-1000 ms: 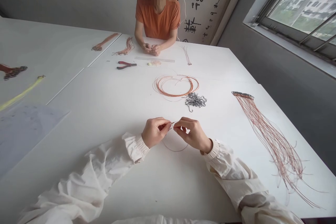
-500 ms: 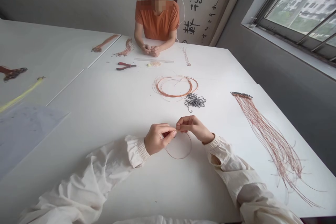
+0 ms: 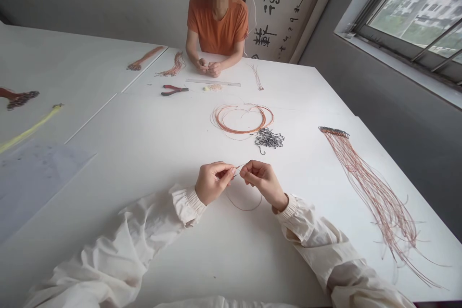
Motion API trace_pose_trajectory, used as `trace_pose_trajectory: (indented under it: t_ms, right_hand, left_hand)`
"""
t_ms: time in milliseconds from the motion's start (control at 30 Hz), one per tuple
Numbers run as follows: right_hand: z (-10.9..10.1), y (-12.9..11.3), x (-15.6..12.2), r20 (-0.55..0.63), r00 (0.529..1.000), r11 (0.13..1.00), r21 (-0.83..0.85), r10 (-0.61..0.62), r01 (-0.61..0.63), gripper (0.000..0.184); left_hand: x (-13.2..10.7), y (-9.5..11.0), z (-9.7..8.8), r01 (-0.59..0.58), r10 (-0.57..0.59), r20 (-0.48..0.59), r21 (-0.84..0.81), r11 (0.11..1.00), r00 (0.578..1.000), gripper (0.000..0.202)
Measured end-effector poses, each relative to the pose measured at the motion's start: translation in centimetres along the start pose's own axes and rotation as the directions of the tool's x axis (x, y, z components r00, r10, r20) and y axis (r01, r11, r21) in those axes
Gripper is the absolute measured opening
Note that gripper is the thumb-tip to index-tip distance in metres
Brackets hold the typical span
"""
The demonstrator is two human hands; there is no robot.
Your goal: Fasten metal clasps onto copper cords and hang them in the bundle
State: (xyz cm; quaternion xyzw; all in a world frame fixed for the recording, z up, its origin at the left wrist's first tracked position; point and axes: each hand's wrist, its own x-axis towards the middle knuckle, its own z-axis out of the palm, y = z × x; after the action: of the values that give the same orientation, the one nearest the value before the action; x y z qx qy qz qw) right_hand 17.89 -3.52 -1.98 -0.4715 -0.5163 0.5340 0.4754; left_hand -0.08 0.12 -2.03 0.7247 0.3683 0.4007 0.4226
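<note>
My left hand (image 3: 212, 181) and my right hand (image 3: 263, 179) meet fingertip to fingertip just above the white table (image 3: 151, 154). Both are closed in a pinch on a thin copper-coloured wire (image 3: 245, 206) that hangs in a loop below them. A small metal hook (image 3: 238, 168) shows between the fingertips. A coil of copper wire (image 3: 241, 118) lies beyond my hands, with a pile of metal hooks (image 3: 269, 138) beside it on the right.
A long bundle of wires tipped with hooks (image 3: 371, 192) fans out at the right. Across the table a person in an orange shirt (image 3: 217, 24) works with both hands; red pliers (image 3: 173, 89), a ruler (image 3: 212, 82) and more wire bundles (image 3: 175, 64) lie near them.
My hands rose a little and drew back to a level pinch; the right hand came down from above the left, and the hanging loop shrank and shifted.
</note>
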Motion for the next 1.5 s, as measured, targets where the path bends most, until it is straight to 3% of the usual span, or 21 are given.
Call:
trace_pose_trajectory:
  t_ms: [333, 567, 767, 933, 1200, 1333, 1500]
  right_hand:
    - [0.8, 0.3, -0.3, -0.102, 0.995, 1.000, -0.012, -0.021, 0.020, 0.029]
    - [0.1, 0.3, -0.1, -0.076, 0.996, 0.999, -0.019, -0.037, 0.035, 0.027]
    - [-0.1, 0.5, 0.0, -0.070, 0.996, 0.999, 0.015, -0.049, 0.050, 0.025]
    - [-0.1, 0.4, 0.0, -0.075, 0.996, 0.998, 0.025, -0.049, 0.051, 0.024]
    - [0.3, 0.9, 0.0, -0.039, 0.999, 0.999, 0.021, -0.031, 0.032, 0.021]
    - [0.4, 0.8, -0.3, -0.037, 0.991, 0.974, -0.195, -0.127, 0.118, 0.013]
    - [0.0, -0.1, -0.6, 0.038, 0.949, 0.820, -0.494, -0.313, 0.290, 0.012]
  left_hand:
    - [-0.2, 0.3, 0.2, 0.031, -0.029, 0.040, -0.042, 0.999, 0.999, 0.022]
    - [0.3, 0.5, -0.3, 0.296, -0.246, 0.193, -0.307, 0.905, 0.950, 0.024]
    - [0.6, 0.7, -0.5, 0.381, -0.315, 0.237, -0.324, 0.866, 0.919, 0.023]
    - [0.5, 0.7, -0.4, 0.367, -0.306, 0.233, -0.292, 0.883, 0.923, 0.023]
    - [0.2, 0.9, -0.4, 0.285, -0.274, 0.080, -0.188, 0.940, 0.958, 0.021]
    - [0.2, 0.5, -0.5, 0.259, -0.254, 0.048, -0.130, 0.957, 0.966, 0.019]
    - [0.2, 0.1, -0.4, 0.155, -0.154, 0.069, -0.003, 0.988, 0.986, 0.021]
